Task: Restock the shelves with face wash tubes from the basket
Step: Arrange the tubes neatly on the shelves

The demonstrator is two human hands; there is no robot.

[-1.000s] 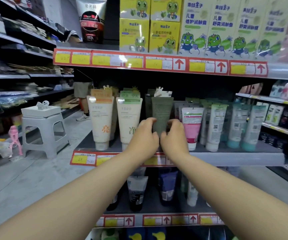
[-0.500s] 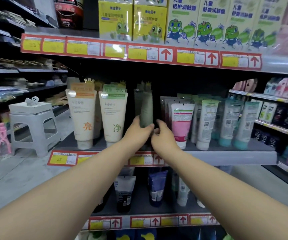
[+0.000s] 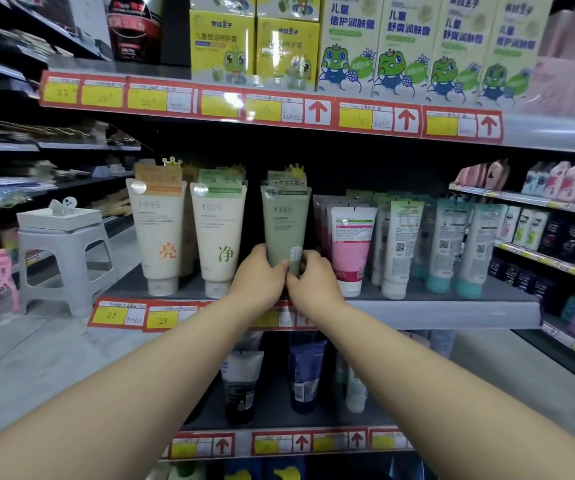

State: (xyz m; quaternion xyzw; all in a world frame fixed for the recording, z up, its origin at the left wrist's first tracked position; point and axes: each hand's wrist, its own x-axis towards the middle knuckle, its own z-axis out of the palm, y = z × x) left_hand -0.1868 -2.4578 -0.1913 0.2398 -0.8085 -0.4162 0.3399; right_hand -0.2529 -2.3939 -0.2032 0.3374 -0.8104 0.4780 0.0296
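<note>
With left hand (image 3: pixel 260 278) and right hand (image 3: pixel 315 284) curled round its lower end, steadies green tube (image 3: pixel 286 223) upright, label outward, likely matching cream tube (image 3: pixel 218 237) just leftward.

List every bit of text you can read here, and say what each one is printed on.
"亮": left cream tube.
"净": second cream tube.
"痘", partly covered: green tube.
"儿童倍护润肤霜": tall box.
"儿童舒爽润肤霜": next tall box.
"23": price tag.
"25": next price tag.
Small print on the tubes and the other tags is too blurred to read.
</note>
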